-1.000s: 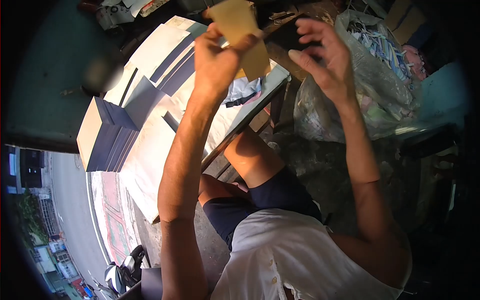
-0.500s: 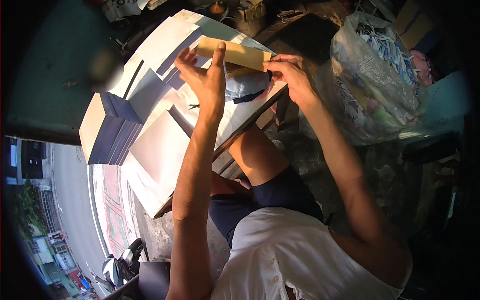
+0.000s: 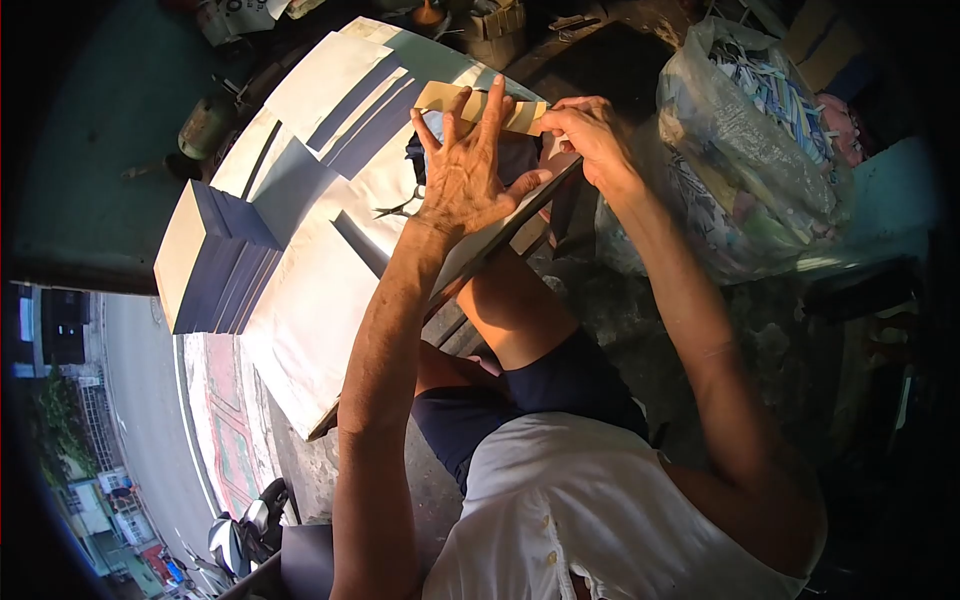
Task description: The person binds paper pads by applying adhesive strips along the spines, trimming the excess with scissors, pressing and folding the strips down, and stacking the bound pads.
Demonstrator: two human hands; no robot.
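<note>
A yellow strip of paper or card [image 3: 432, 97] lies across the far right part of the table, above a bundle of cloth or plastic that is mostly covered. My left hand [image 3: 468, 170] rests palm down over the strip, fingers spread and thumb stretched out to the right. At the strip's right end, my right hand [image 3: 592, 135] pinches it between thumb and curled fingers. Just left of my left wrist lies a pair of dark scissors [image 3: 398, 206], partly hidden by the hand.
Thick stacks of white sheets [image 3: 335, 80] stand at the table's back, with another tall stack [image 3: 222, 262] at the left. Bare tabletop covering [image 3: 312, 320] shows nearer me. A clear plastic bag [image 3: 760, 170] full of paper scraps sits at the right. A street [image 3: 145, 380] runs at lower left.
My left hand has turned from raised and loosely curled to palm down, spread over the strip. The strip has shifted slightly right. My right hand keeps its pinch at the strip's end.
</note>
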